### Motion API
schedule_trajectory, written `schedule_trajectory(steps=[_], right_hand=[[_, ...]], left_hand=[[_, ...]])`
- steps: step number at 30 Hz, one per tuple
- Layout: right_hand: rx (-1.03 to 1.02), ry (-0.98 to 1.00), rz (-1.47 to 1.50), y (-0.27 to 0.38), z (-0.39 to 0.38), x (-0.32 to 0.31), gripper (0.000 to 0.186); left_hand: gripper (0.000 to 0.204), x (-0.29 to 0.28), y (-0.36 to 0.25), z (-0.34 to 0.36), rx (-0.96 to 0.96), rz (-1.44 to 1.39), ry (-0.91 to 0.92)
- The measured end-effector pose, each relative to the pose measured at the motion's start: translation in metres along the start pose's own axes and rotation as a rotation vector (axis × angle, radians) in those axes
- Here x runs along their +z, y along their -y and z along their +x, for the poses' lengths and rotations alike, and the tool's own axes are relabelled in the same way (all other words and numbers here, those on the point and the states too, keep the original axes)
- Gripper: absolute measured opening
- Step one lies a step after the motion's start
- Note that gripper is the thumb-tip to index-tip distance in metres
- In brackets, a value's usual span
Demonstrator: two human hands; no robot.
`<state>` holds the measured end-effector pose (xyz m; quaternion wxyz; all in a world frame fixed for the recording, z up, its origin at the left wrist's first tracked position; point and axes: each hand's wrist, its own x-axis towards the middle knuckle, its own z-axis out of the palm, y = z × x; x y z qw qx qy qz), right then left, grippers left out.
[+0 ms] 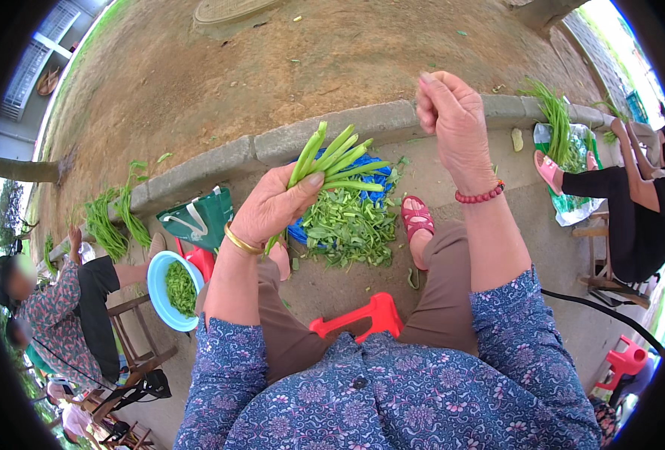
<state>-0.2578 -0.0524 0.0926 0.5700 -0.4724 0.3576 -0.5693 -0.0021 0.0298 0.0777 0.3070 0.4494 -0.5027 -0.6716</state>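
Observation:
My left hand (276,202) is closed around a bunch of green vegetable stems (340,159), their thick cut ends fanned up and to the right. A gold bangle is on that wrist. Higher and to the right, my right hand (452,112) is raised with thumb and fingers pinched together; whatever they hold, if anything, cannot be made out. Red beads circle that wrist. Below the bunch, between my feet, a heap of loose green leaves and cut pieces (355,229) lies partly on a blue plastic sheet (296,232).
A light blue basin (157,289) of cut greens stands at left, beside a green bag (199,217). Long stems (107,229) lean on the stone curb (220,165). People sit on wooden chairs at left and right; one at right has more greens (558,124). A red stool (355,317) is beneath me.

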Motion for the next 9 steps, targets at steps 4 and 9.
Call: schedule_trajectory(steps=[4, 9], right_hand=[[-0.077, 0.104, -0.247, -0.008, -0.016, 0.022, 0.009], [-0.117, 0.337, -0.546, -0.006, -0.019, 0.016, 0.02]], left_hand=[[0.032, -0.007, 0.005, 0.0, -0.016, 0.078, 0.01], [0.033, -0.005, 0.003, 0.0, 0.015, 0.215, 0.018]])
